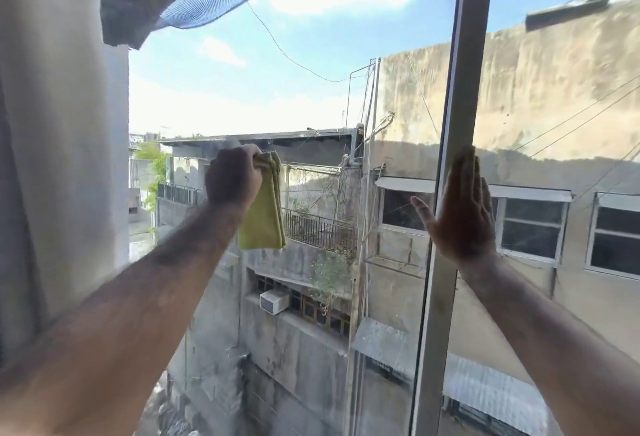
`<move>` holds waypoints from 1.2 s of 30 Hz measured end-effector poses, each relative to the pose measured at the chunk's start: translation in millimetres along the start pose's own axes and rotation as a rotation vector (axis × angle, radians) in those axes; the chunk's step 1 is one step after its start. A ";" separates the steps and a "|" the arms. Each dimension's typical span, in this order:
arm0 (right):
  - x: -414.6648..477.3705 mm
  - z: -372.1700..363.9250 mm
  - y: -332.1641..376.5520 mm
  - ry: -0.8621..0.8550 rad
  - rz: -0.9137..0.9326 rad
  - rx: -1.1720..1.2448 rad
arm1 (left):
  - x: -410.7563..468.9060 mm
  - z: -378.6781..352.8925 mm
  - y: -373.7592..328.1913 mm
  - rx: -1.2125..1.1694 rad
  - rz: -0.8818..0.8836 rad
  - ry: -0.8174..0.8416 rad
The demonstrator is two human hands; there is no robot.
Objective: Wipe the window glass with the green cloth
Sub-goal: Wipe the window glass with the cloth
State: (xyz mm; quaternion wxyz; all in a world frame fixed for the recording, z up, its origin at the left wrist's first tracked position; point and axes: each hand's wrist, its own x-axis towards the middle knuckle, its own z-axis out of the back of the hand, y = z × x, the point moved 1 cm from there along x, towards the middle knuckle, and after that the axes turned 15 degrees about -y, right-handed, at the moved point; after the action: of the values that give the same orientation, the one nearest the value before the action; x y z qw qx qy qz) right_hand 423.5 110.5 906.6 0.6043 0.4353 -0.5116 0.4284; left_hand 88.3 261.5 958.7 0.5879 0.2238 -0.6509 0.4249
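Window glass [311, 96] fills the middle of the view, divided by a pale upright frame bar [446, 193] that runs from top to bottom right of centre; a light curtain [59, 145] hangs along the left edge. Through the pane appear blue sky with cloud, a stained concrete wall [540, 96], a building with a railed balcony [318, 228], a wall-mounted air conditioner [274, 301] and sagging cables. The left arm reaches forward and up from the lower left, its left hand [232, 177] closed in a fist, knuckles toward the camera. The fingers are curled tightly around the upper end of the green cloth [264, 219], which is folded and yellow-green; most of it hangs below and to the right of the fist, against or just in front of the glass, and contact cannot be confirmed. The right arm rises from the lower right. The right hand [462, 214] is flat and upright, fingers [465, 167] straight and held together, thumb spread to the left; it holds nothing. Its fingertips overlap the frame bar, with the palm facing the pane just right of the bar.
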 end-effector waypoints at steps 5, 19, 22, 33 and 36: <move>-10.4 -31.4 -4.0 -0.136 0.005 -0.036 | -45.3 -34.7 6.5 -0.242 -0.019 -0.170; -16.3 -56.9 -12.1 -0.320 0.035 -0.093 | -126.8 -116.0 -61.8 -0.310 -0.753 -0.170; -15.5 -55.7 -12.2 -0.327 0.040 -0.082 | -153.9 -109.8 -19.8 -0.267 -0.846 -0.138; -16.4 -58.6 -12.7 -0.353 0.045 -0.090 | -93.5 -122.8 -85.1 -0.242 -0.364 -0.344; -15.9 -57.3 -12.5 -0.351 0.053 -0.104 | -171.6 -119.7 -62.5 -0.267 -0.957 -0.061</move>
State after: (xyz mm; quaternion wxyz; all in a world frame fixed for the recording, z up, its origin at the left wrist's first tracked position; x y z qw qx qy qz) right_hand 447.9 161.5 884.2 0.5157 0.4580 -0.6421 0.3348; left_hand 242.4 289.8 806.6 0.7214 0.4324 -0.5408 0.0137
